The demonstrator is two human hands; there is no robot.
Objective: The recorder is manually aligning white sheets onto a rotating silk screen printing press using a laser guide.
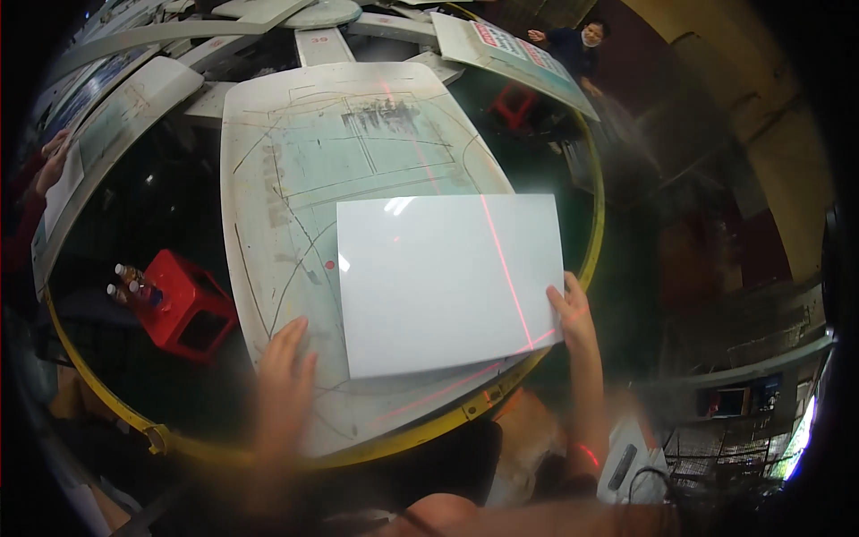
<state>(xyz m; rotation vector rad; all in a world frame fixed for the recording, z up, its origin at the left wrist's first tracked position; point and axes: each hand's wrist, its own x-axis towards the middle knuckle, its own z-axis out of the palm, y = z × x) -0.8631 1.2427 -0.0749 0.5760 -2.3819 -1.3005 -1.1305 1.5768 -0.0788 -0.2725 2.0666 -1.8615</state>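
A white rectangular sheet (pixel 438 286) lies over the near right part of a long, pale, round-cornered board (pixel 309 170). My right hand (pixel 575 313) pinches the sheet's right edge, thumb on top and fingers partly hidden below. Near the board's left edge, my left hand (pixel 284 367) has its fingers stretched out and its thumb apart, with nothing in it. The sheet's left edge is a short way from that hand. Red light lines cross near the sheet's lower right corner. Brown lines and a dark smudge mark the board, and a red dot (pixel 330 265) shows beside the sheet.
A yellow ring rail (pixel 465 410) curves around the board. On the left stands a red stool (pixel 188 304) with several bottles (pixel 134 285). Similar boards fan out beyond; another person's hands (pixel 55 161) touch one (pixel 134 112). A masked person (pixel 573 49) is far right.
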